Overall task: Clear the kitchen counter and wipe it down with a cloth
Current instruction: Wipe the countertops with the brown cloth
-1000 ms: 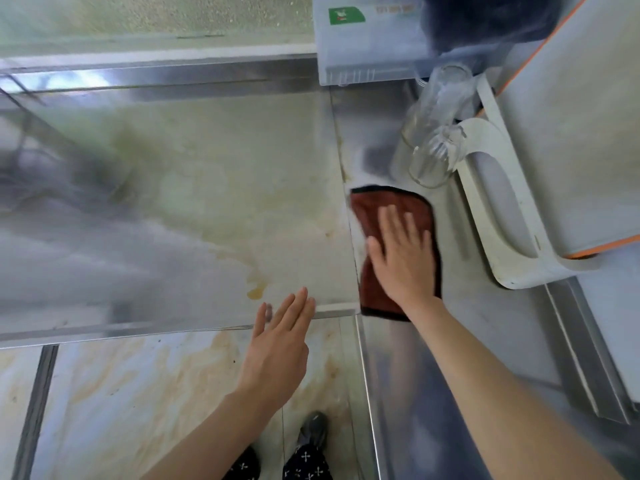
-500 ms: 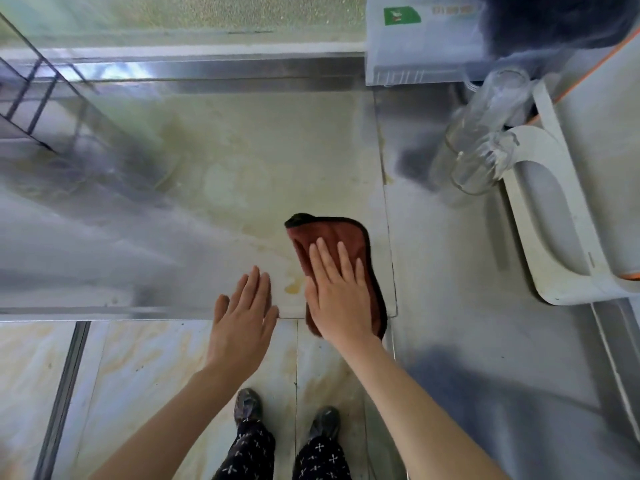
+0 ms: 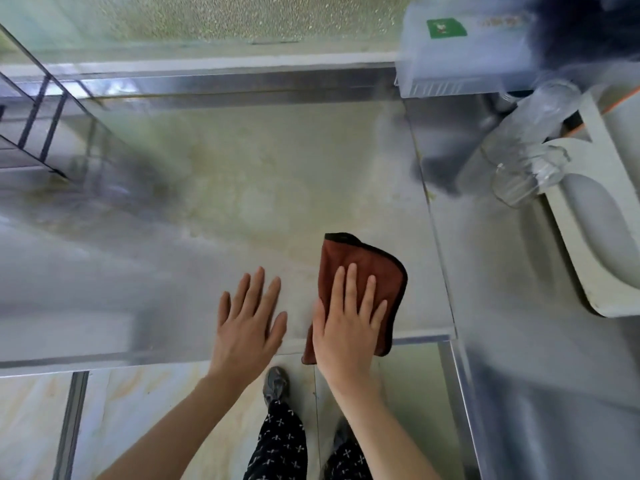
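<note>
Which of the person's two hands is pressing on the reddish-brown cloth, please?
The right hand, flat on the reddish-brown cloth; the left hand is over bare metal counter.

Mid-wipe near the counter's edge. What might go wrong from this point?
The cloth under the right hand overhangs the front edge of the counter, so it may slip off toward the floor. The glass jars sit on the right; a wide stroke that way might knock them.

Soft daylight, hazy glare across the steel counter (image 3: 207,209), motion blur, wide-angle bending at edges
</note>
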The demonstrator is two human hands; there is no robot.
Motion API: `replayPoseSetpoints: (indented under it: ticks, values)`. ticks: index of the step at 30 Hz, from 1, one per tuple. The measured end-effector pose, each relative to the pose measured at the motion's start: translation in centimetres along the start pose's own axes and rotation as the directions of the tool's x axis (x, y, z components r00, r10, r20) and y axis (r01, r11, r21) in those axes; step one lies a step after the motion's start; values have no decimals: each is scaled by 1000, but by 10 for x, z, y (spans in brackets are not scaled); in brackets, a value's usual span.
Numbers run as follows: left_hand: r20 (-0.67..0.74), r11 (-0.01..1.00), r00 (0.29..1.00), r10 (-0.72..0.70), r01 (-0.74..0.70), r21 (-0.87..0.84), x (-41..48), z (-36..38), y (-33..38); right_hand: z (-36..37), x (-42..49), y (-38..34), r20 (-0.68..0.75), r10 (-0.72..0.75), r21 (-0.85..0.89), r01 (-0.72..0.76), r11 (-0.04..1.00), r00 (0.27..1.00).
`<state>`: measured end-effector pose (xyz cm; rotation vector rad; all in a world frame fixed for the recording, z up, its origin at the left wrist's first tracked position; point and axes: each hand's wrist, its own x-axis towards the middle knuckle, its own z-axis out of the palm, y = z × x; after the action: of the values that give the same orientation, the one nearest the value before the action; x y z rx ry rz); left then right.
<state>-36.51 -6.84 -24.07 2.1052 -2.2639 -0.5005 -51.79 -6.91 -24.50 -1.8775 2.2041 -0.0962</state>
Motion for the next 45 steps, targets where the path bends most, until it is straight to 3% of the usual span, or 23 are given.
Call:
replayPoseSetpoints:
  ticks: [2,4,7,11,13,15,17,19,21,25,29,31,34,38,40,45]
  values:
    - [32,994,994,101,-102,43,9,-2,-10,0,9,12,19,-63,-58,64,996,998]
    - [36,986,988,151,-153,70,12,1,-14,-2,22,34,-15,-36,-103,34,994,999]
    - [21,985,988,156,-157,73,9,5,-15,-11,46,56,-59,183,-89,-188,978,981]
    - [30,981,985,172,-174,86,12,3,-17,-10,61,23,-65,469,49,-466,883,881]
    - [48,981,983,177,-180,69,11,1,-16,-3,51,-12,-67,400,24,-399,917,914]
    - [78,981,982,174,-179,67,12,-1,-16,2,39,-34,-22,219,-40,-220,975,975]
    - [97,981,980,174,-181,69,12,-1,-17,1,35,-29,32,68,-90,-65,994,997]
    - [106,980,979,176,-185,77,12,-1,-17,-6,43,-7,36,11,-119,-6,993,999]
    - [105,979,978,179,-188,77,13,-1,-17,-13,59,19,26,60,-139,-56,989,998]
    - [94,980,979,184,-190,64,13,1,-18,-26,100,59,-13,299,-76,-299,951,954]
    - [86,982,980,178,-183,54,13,3,-17,-26,117,47,-36,418,3,-418,908,908]
    - [85,981,980,182,-187,57,13,3,-17,-20,107,27,-46,331,-21,-332,943,942]
    - [86,979,980,182,-188,77,12,3,-16,-10,77,6,6,38,-113,-37,993,999]
    - [76,980,982,173,-180,90,11,2,-16,-14,66,26,96,-216,-126,227,966,972]
    - [69,979,983,172,-179,101,12,1,-15,-19,79,44,87,-204,-131,215,968,975]
    - [55,981,986,158,-163,103,12,-1,-14,-32,142,74,33,32,-135,-27,990,999]
